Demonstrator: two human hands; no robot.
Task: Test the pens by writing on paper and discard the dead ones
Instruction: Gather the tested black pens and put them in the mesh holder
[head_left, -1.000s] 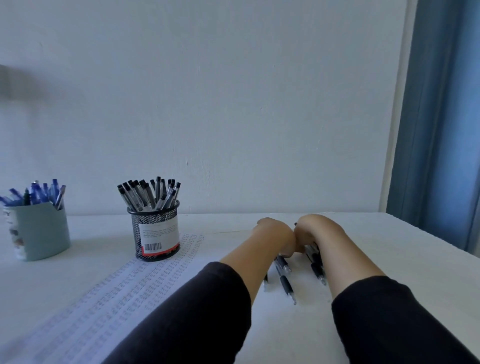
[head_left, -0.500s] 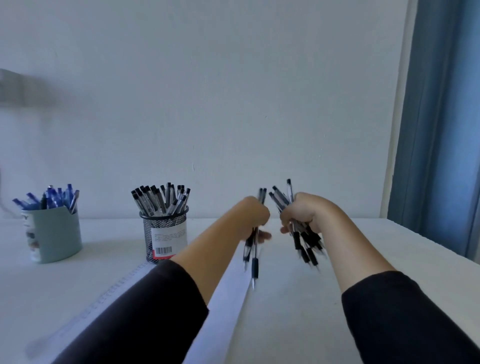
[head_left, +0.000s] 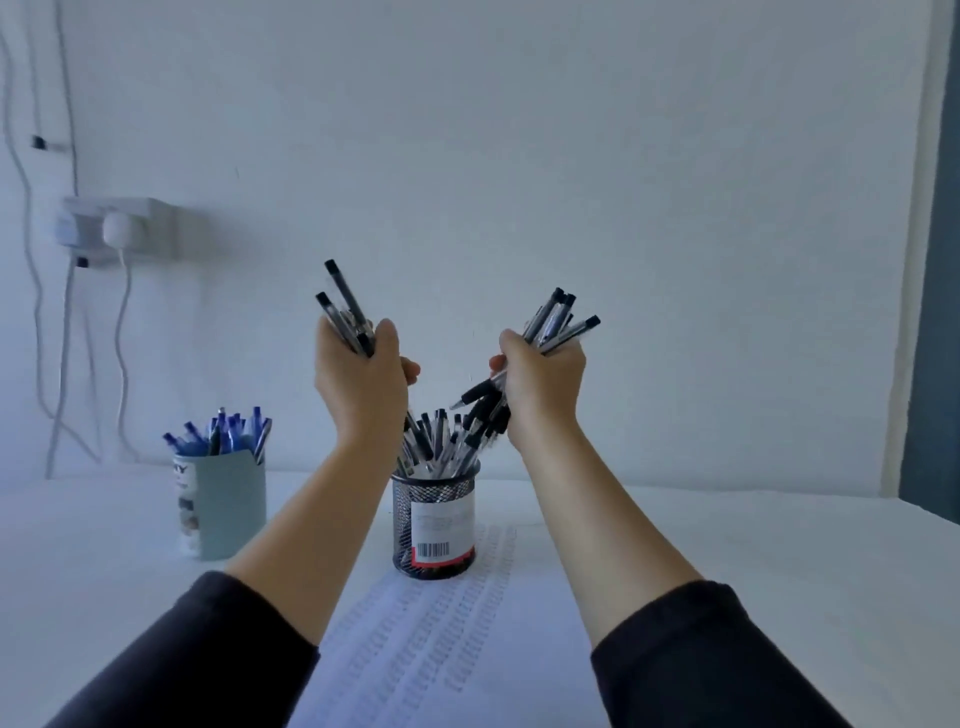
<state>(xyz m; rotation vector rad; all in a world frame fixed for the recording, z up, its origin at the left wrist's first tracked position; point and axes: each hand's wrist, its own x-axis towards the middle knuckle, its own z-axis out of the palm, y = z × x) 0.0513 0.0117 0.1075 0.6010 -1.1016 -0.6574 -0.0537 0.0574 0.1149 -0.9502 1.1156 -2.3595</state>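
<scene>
- Head view is showing two raised forearms in dark sleeves, both hands lifted above a white table (head_left: 753, 545).
- Left hand (head_left: 363, 384): is standing upright with its back to the camera, fingers clenched round a left bundle of pens (head_left: 345, 312); two dark caps are plainly poking up past the knuckles, further barrels are packed beside them, total not countable.
- Right hand (head_left: 540, 384): is tilting slightly outward, gripping a right bundle of pens (head_left: 558, 322); at least four capped ends are fanning up and to the right, and black-gripped tips are sticking out below the palm towards the cup; exact count blurred.
- Mesh cup (head_left: 434, 525): one, black wire, barcode label facing the camera, is standing on the paper between the two forearms, directly beneath the hands, and is holding many black-and-clear pens, too crowded to count.
- Paper (head_left: 441, 629): one long printed sheet is lying on the table, running from the cup towards the camera.
- Pale green cup (head_left: 223, 504): one, is standing well left of the mesh cup, holding a cluster of blue pens (head_left: 223, 431), number unclear.
- Wall socket (head_left: 119, 226): one, with white cables hanging down, is sitting on the wall at upper left.
</scene>
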